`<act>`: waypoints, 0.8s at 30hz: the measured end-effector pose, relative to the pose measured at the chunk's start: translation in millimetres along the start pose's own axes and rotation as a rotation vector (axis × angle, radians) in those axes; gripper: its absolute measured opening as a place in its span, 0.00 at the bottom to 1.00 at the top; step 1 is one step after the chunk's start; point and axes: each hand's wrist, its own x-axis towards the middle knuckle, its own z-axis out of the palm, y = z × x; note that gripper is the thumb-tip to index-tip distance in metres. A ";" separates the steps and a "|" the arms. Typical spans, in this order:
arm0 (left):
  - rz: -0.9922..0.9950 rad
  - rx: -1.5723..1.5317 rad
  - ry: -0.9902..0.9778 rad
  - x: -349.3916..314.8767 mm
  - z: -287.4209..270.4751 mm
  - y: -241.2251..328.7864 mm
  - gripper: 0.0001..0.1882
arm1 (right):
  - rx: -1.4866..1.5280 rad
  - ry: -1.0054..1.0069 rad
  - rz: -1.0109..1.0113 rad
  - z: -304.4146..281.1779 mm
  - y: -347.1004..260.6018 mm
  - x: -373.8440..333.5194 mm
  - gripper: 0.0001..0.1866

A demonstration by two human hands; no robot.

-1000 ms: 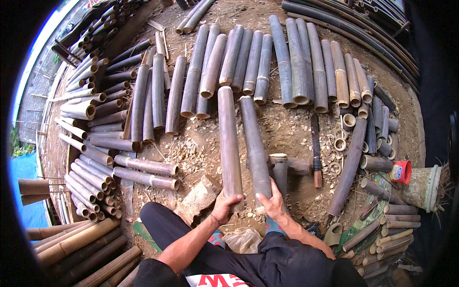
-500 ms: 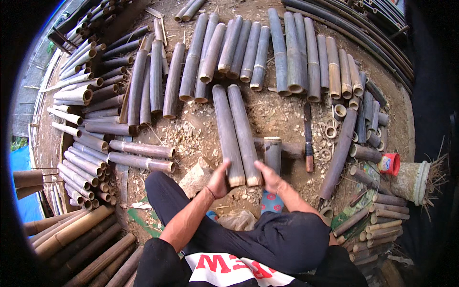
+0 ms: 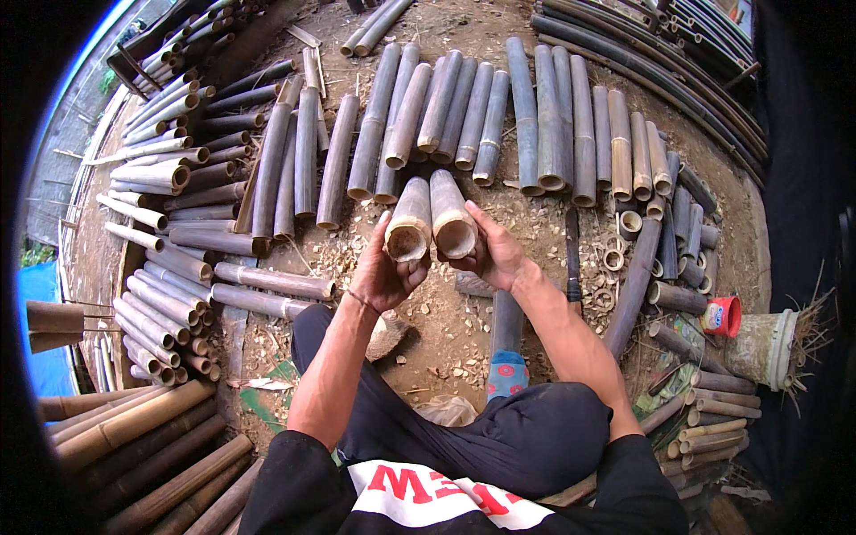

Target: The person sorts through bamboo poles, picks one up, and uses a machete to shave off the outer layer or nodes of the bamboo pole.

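Note:
My left hand [image 3: 383, 278] is wrapped round the near end of a grey-brown bamboo tube [image 3: 411, 203]. A second bamboo tube [image 3: 448, 194] sits in my right hand [image 3: 501, 256], its fingers curled beneath the end. Side by side, the two tubes are raised off the ground, their hollow pale-rimmed ends tilted up toward me. Their far ends are hidden by foreshortening. Beyond my right forearm lies a long dark blade [image 3: 572, 254], partly covered by the arm.
Rows of bamboo tubes [image 3: 446, 102] lie across the ground ahead. More tubes [image 3: 160, 312] are stacked at the left. Short bamboo rings [image 3: 614, 259], a red container [image 3: 721, 316] and a whitish bucket [image 3: 769, 346] are at the right. Chips litter the soil.
Both hands have moved up and away from my lap, lifting the near ends of the two tubes. The tubes now point their open ends at me instead of lying lengthwise.

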 end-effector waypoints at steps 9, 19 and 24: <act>-0.189 0.217 0.065 -26.5 -42.3 -69.3 0.30 | 0.134 0.056 0.246 -27.0 67.6 -54.6 0.27; -0.362 0.328 0.210 -6.5 -129.0 -150.2 0.29 | -0.038 0.274 0.245 -97.0 176.1 -70.7 0.34; -0.377 0.178 0.135 1.0 -167.0 -155.2 0.28 | -0.037 0.204 0.245 -94.8 179.1 -64.1 0.31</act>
